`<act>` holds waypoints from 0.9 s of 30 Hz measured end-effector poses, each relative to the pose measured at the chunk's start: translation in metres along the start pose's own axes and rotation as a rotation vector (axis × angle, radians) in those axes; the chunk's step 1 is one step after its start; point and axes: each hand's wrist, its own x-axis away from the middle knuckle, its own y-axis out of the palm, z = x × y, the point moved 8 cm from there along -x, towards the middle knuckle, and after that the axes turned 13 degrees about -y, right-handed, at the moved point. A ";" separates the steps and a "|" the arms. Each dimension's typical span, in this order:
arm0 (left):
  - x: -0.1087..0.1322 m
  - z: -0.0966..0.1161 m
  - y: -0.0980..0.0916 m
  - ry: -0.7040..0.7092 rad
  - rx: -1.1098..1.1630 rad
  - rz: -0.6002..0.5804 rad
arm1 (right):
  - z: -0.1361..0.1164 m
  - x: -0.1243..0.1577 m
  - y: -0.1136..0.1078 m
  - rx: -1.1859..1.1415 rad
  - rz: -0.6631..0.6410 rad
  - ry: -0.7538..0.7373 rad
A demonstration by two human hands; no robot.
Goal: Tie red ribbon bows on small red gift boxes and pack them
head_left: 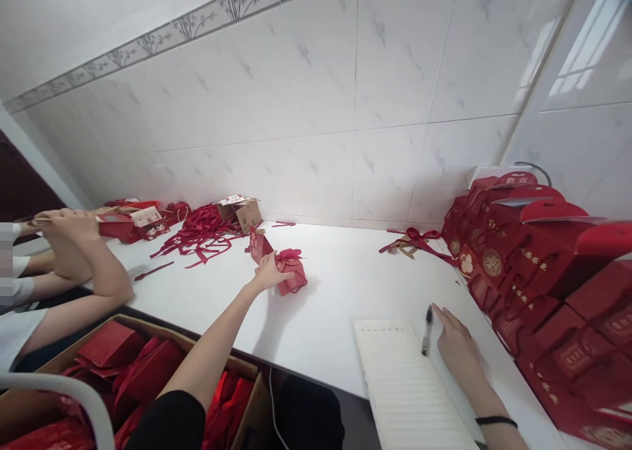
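My left hand (269, 272) reaches out over the white table (345, 285) and grips a small red gift box (292, 274) tied with a red ribbon bow. A flat red card (259, 246) leans just behind it. My right hand (457, 345) rests on the table at the near right, fingers loosely curled, holding a black pen (427, 330) beside a lined notebook (405, 391).
Stacked red gift bags (543, 272) fill the right side. Loose red ribbons (202, 233), a small cardboard box (245, 213) and a red-gold ribbon (415, 241) lie by the tiled wall. A carton of red boxes (128, 371) sits below. Another person's arms (83, 252) work at the left.
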 end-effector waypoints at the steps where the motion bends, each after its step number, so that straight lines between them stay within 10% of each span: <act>1: 0.001 -0.003 0.002 -0.001 0.012 -0.018 | -0.002 0.004 -0.003 0.014 0.005 0.025; 7: 0.048 0.003 0.014 0.148 0.133 -0.145 | -0.062 0.030 -0.030 -0.101 0.078 0.007; 15: 0.163 0.032 0.033 0.365 0.204 -0.444 | -0.195 0.022 0.007 -0.483 -0.319 -0.211; 27: 0.160 0.073 0.012 0.438 0.262 -0.154 | -0.194 0.028 0.040 -0.502 -0.433 0.157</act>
